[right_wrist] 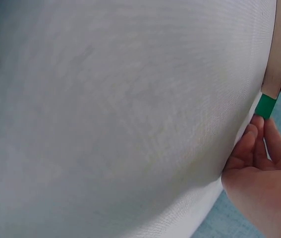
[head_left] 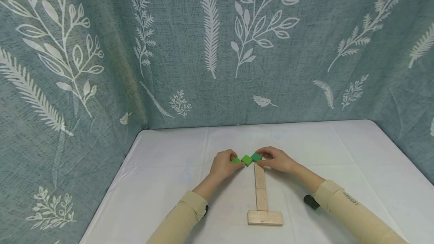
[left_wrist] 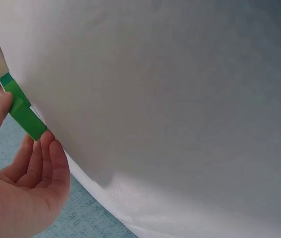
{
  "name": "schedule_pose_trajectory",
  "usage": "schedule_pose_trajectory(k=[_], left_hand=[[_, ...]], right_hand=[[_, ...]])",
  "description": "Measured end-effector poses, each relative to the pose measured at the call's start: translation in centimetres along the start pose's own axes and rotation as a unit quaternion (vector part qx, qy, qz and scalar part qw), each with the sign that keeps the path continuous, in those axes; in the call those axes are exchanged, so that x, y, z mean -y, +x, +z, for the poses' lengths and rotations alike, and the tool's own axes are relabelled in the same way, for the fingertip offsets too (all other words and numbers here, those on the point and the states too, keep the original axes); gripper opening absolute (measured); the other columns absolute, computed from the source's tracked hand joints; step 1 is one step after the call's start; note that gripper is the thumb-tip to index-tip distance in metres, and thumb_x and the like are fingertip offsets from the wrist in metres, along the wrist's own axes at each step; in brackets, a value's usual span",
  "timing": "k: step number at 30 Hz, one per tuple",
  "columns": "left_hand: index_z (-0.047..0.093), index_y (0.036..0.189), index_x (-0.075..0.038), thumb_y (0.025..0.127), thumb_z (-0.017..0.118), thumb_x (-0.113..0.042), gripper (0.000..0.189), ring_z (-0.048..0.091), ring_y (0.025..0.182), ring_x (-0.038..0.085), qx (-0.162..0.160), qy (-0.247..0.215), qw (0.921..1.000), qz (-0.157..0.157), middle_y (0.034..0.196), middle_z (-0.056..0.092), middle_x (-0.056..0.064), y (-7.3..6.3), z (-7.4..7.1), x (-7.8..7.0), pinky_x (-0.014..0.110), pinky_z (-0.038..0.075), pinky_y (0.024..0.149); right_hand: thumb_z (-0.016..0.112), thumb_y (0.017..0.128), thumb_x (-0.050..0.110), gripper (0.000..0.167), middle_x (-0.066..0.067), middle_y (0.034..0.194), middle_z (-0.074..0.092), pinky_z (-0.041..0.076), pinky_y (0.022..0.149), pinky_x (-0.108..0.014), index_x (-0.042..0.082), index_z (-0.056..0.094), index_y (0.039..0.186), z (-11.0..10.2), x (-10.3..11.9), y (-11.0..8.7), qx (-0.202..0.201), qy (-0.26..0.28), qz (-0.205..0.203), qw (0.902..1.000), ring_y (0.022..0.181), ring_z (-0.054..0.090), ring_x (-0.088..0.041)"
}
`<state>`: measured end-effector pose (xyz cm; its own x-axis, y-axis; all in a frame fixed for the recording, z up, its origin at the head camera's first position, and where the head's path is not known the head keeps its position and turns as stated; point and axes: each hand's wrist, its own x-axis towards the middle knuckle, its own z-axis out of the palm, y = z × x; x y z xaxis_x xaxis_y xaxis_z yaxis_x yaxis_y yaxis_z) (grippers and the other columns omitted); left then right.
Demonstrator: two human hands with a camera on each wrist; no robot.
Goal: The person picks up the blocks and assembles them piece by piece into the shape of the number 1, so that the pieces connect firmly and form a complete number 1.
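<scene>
Three small green blocks lie in a row on the white table, set cornerwise in the head view. My left hand (head_left: 224, 165) holds the leftmost green block (head_left: 236, 160) between thumb and fingers; in the left wrist view its fingertips touch the end of that bright green block (left_wrist: 28, 121). Beside it is the middle green block (head_left: 246, 160). At the right end, my right hand (head_left: 276, 160) has its fingers around the darker green block (head_left: 256, 157), its thumb at the top of a wooden plank (head_left: 259, 176). In the right wrist view the darker block (right_wrist: 266, 105) adjoins the plank's end.
A second plank (head_left: 261, 199) continues the first toward me, ending at a crosswise wooden plank (head_left: 265, 218). The white-covered table (head_left: 162, 183) extends to both sides. Behind it hangs a blue-green curtain (head_left: 217, 97) with white leaf patterns. A black object (head_left: 310, 202) shows at my right sleeve.
</scene>
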<state>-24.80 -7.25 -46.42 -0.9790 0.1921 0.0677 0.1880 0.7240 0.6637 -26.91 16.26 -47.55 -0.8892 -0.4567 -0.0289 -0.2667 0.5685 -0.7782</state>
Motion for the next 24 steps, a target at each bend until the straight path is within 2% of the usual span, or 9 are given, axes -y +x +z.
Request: schedule_pose_trajectory(k=[7,11,18,24], left_hand=[[0.067,0.095,-0.003,0.081,0.080,-0.028,0.032,0.051,0.069,0.012,0.009,0.024,0.9996,0.014,0.081,0.060,0.003,-0.07,0.10,-0.14,0.027,0.044,0.060],[0.067,0.097,-0.002,0.080,0.080,-0.027,0.032,0.052,0.071,0.013,0.016,0.018,0.9996,0.012,0.083,0.060,0.003,-0.11,0.03,0.03,0.028,0.045,0.061],[0.068,0.102,-0.001,0.075,0.078,-0.014,0.032,0.058,0.079,0.018,0.019,0.005,0.9998,0.007,0.090,0.063,0.006,-0.41,-0.40,0.04,0.033,0.050,0.069],[0.068,0.103,0.000,0.075,0.077,-0.012,0.031,0.058,0.079,0.018,0.016,0.002,0.9998,0.010,0.090,0.063,0.006,-0.56,-0.39,0.06,0.033,0.050,0.069]], right_hand=[[0.068,0.092,0.025,0.044,-0.010,0.114,0.059,0.044,0.090,-0.040,0.000,0.059,0.127,0.07,0.02,-0.02,-0.003,-0.001,0.000,1.0000,0.106,0.053,-0.025],[0.068,0.092,0.025,0.044,-0.010,0.113,0.059,0.044,0.089,-0.039,0.000,0.059,0.127,0.09,0.01,-0.01,-0.003,0.000,-0.003,1.0000,0.104,0.053,-0.025],[0.069,0.091,0.025,0.045,-0.010,0.113,0.059,0.044,0.089,-0.040,0.000,0.059,0.127,-0.02,0.10,0.00,-0.005,-0.003,-0.004,1.0000,0.104,0.053,-0.025],[0.068,0.091,0.025,0.044,-0.010,0.114,0.060,0.044,0.090,-0.040,0.000,0.059,0.127,0.00,0.02,0.00,-0.002,-0.004,-0.004,1.0000,0.105,0.053,-0.025]])
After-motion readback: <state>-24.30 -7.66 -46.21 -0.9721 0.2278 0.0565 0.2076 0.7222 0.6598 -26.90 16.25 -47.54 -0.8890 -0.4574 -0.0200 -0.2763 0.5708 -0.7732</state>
